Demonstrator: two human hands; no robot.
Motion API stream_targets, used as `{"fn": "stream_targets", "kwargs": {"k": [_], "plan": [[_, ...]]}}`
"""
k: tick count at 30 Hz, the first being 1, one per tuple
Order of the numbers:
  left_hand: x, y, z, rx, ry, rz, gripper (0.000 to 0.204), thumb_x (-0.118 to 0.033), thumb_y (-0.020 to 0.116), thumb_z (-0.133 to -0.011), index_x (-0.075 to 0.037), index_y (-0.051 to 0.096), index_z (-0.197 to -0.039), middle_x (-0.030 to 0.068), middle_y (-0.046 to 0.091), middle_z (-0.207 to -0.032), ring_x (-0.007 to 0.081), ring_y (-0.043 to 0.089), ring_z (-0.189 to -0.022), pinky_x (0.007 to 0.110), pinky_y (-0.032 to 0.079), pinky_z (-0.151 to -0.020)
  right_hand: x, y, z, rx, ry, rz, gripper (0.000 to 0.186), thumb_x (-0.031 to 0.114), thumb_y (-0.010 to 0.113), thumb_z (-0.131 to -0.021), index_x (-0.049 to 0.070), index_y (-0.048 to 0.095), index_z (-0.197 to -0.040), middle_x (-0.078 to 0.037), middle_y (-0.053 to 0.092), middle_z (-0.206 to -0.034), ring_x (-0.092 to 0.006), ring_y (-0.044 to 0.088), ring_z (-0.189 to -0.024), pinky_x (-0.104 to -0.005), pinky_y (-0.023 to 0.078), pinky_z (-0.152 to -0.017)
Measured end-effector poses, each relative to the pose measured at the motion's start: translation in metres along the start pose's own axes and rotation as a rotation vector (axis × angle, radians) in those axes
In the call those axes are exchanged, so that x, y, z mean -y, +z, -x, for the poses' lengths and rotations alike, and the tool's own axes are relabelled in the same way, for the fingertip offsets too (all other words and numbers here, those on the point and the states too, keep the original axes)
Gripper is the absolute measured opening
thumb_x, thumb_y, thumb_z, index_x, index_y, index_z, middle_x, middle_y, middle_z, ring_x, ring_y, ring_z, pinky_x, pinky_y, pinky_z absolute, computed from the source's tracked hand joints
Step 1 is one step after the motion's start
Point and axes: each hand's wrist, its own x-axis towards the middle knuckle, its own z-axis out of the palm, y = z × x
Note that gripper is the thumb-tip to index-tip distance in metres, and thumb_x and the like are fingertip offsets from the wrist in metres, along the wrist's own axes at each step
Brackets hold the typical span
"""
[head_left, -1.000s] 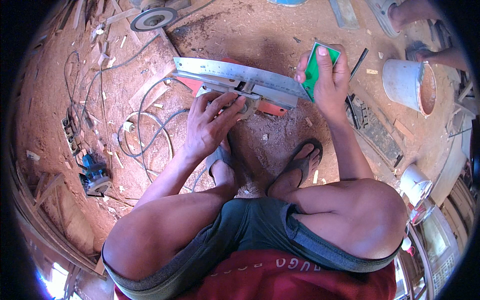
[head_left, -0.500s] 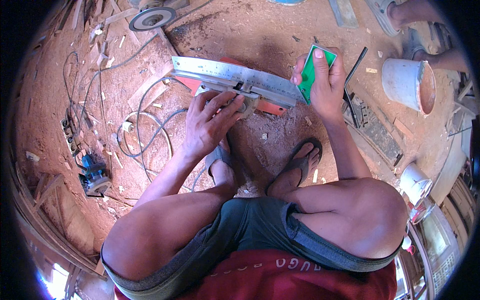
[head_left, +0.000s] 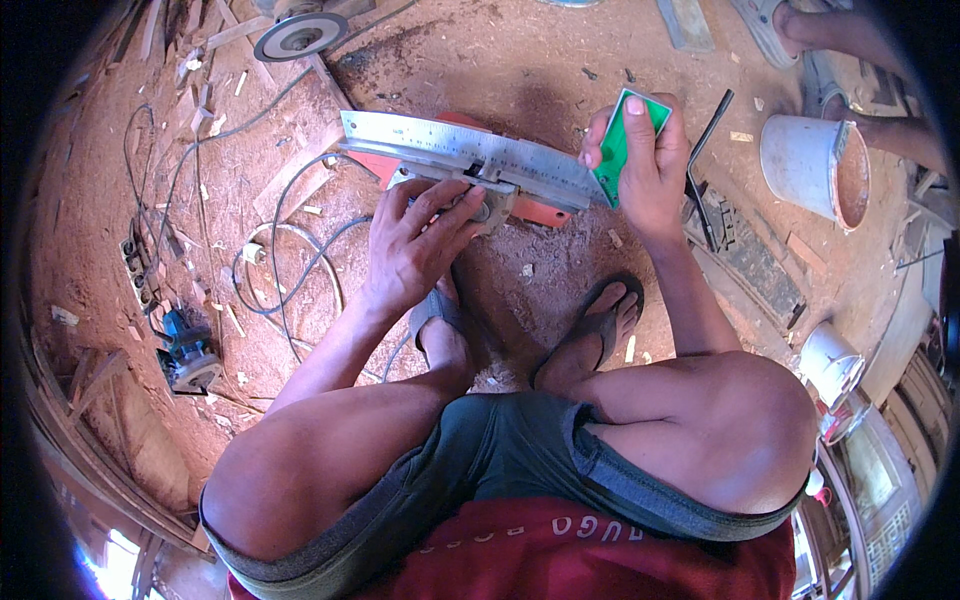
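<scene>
**Steel rule across the tool, green card at its right end**

Steel, long and pale, the metal rule runs left to right on the dusty floor, over a red-based tool. The left hand lies just below the rule's middle, its grip closed on the tool's body. The right hand, nearer the rule's right end, pinches a green card touching that end. A white bucket stands well apart to the right, reddish dust inside.
</scene>
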Motion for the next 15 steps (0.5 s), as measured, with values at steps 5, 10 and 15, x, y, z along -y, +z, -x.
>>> {"fn": "stream_targets", "kwargs": {"k": [5, 10, 15], "plan": [[0.0001, -0.0001, -0.0023, 0.001, 0.008, -0.003, 0.048, -0.017, 0.081, -0.075, -0.015, 0.071, -0.122, 0.0019, 0.064, -0.123, 0.0268, 0.061, -0.101, 0.041, 0.054, -0.083, 0.0017, -0.0008, 0.0004, -0.013, 0.004, 0.009, 0.021, 0.024, 0.046, -0.109, 0.006, 0.043, -0.102, -0.009, 0.062, -0.074, -0.0132, 0.059, -0.06, -0.0296, 0.05, -0.058], [-0.0006, 0.0006, -0.0012, 0.0, -0.005, 0.003, 0.047, -0.017, 0.081, -0.076, -0.015, 0.071, -0.121, 0.002, 0.064, -0.123, 0.027, 0.061, -0.101, 0.041, 0.053, -0.084, 0.0024, 0.0003, 0.0005, -0.012, 0.007, 0.001, 0.02, 0.024, 0.047, -0.109, 0.006, 0.043, -0.101, -0.009, 0.062, -0.074, -0.0132, 0.06, -0.06, -0.0294, 0.05, -0.057], [-0.0006, 0.0006, -0.0013, 0.003, -0.007, -0.009, 0.046, -0.018, 0.081, -0.076, -0.014, 0.071, -0.121, 0.0018, 0.065, -0.122, 0.0267, 0.061, -0.101, 0.041, 0.053, -0.083, 0.0013, -0.0001, 0.0007, -0.015, 0.003, 0.001, 0.02, 0.024, 0.047, -0.109, 0.006, 0.043, -0.102, -0.009, 0.062, -0.073, -0.0132, 0.059, -0.06, -0.0294, 0.05, -0.057]]}}
